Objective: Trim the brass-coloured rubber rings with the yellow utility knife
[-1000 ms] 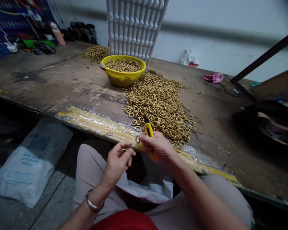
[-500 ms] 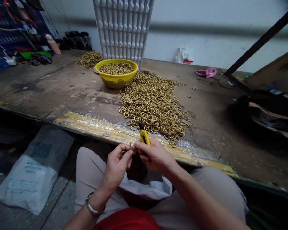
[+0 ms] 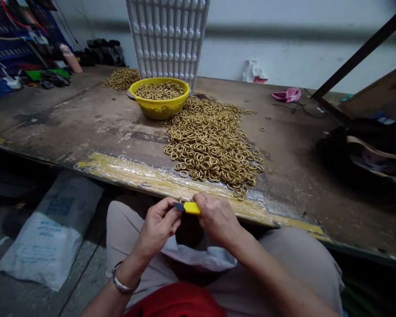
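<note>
My right hand [image 3: 218, 218] grips a yellow utility knife [image 3: 188, 207] that lies sideways, its tip pointing left. The tip meets my left hand [image 3: 158, 224], whose fingers are pinched on a small brass ring, mostly hidden. Both hands hover over my lap, just in front of the bench's taped front edge [image 3: 145, 178]. A large heap of brass rings [image 3: 211, 143] is spread on the bench beyond them. Behind it a yellow bowl [image 3: 158, 105] holds more rings.
A white plastic crate [image 3: 168, 39] stands upright behind the bowl. Another ring pile [image 3: 122, 78] lies at the back left, near tools and clutter. A white bag [image 3: 201, 257] rests in my lap, a printed sack [image 3: 49, 235] on the floor left. Dark bags [image 3: 363, 149] sit right.
The knife has swung from pointing up and away to lying level, its tip turned left against my left hand's fingers. Both hands stayed close together over my lap.
</note>
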The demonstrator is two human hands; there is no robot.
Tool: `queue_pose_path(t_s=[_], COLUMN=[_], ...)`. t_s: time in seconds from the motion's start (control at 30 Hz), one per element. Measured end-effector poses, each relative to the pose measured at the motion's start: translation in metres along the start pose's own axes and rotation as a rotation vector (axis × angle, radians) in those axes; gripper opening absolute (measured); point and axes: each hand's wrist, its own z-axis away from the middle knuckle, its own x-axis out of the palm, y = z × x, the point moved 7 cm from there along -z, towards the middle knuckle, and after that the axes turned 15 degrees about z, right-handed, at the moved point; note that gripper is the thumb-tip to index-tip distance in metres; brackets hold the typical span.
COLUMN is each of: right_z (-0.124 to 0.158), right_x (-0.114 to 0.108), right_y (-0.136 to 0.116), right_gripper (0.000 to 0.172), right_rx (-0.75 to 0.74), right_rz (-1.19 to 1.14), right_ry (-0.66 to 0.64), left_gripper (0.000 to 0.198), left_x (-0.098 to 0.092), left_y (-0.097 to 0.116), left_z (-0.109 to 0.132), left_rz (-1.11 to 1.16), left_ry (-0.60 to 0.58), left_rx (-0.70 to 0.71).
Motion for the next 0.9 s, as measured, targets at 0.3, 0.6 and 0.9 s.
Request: queue_pose_path(t_s=[0.3, 0.6, 0.9], right_z=[-0.027, -0.094, -0.070], right_x=[-0.005, 0.009, 0.011], right_y=[0.032, -0.007, 0.014], right_gripper=[0.016, 0.025, 0.014], right_rx=[0.146, 0.077, 0.103], right_rz=[0.014, 0.091, -0.177], right_ry=[0.063, -0.044, 0.035], left_gripper=[0.030, 0.029, 0.036], left_x=[0.022, -0.005, -0.021], left_y=[-0.006, -0.031, -0.035], left_z=[0.016, 0.006, -0.018], left_rz=[0.222, 0.538, 0.513], left_ry=[-0.187, -0.096, 0.095], left_rx=[-0.144, -0.318, -0.273])
